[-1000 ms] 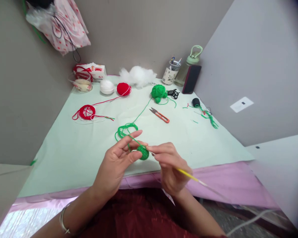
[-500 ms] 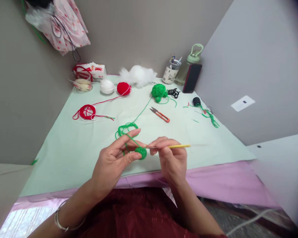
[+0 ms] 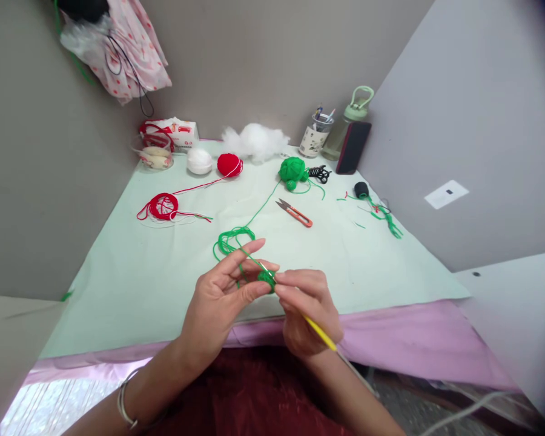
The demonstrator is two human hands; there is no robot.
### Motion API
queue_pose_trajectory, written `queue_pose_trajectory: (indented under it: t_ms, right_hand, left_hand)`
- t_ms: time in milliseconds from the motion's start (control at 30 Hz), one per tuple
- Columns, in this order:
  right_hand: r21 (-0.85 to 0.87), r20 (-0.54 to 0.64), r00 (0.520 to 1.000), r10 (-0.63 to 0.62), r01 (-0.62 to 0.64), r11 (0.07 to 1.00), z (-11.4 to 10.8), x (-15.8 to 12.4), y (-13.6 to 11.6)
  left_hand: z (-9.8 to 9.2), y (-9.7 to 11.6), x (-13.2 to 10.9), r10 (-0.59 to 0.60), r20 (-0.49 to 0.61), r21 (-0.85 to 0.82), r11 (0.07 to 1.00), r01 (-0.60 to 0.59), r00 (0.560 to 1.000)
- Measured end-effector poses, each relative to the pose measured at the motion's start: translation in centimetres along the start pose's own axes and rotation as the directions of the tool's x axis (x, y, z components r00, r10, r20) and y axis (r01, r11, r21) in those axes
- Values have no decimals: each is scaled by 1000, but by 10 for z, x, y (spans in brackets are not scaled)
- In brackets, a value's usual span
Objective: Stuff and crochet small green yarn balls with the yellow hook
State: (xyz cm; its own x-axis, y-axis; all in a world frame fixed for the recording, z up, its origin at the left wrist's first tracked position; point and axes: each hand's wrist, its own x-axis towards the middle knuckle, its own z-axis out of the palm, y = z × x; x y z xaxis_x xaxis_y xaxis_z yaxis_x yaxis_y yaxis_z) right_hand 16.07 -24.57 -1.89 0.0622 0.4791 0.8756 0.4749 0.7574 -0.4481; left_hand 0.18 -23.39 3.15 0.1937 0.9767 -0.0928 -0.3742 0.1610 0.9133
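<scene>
My left hand pinches a small green crochet piece between thumb and fingers, with green yarn running over its raised forefinger. My right hand grips a yellow crochet hook, whose metal tip pokes into the green piece while the handle slants down to the right. The yarn leads through a loose green tangle on the pale green table cover and on to a green yarn ball farther back.
Orange snips lie mid-table. A red yarn coil, red ball, white ball and stuffing sit at the back. A pen cup, bottle, dark phone and black spool stand right.
My right hand swung the hook from level and pointing right to slanting down to the right, its tip back in the green piece. My left hand kept its pinch.
</scene>
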Motion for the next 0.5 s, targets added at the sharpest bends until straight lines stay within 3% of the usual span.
queue_pose_trajectory:
  t_ms: [67,167,300,433,500]
  right_hand:
    - [61,23,998,61,-62,996,0,8,-2]
    - [62,67,996,54,-58,996,-3,13,-6]
    - [-94,111,989,-96,107,990,-11,8,-1]
    - [-148,176,951,-255,282,948,-19,2,6]
    - [-74,197,966,-169,187,980,-20,2,8]
  left_hand:
    - [-1,2,1,-11,8,-2,1000,11,1000]
    - [-2,0,2,-12,-2,-7,1000,12,1000]
    - [-1,-4,0,-18,-24,-61,998,17,1000]
    - [1,-3,-3,-142,36,-198,969,146,989]
    - [1,0,-2,-220,103,-249,939,239,970]
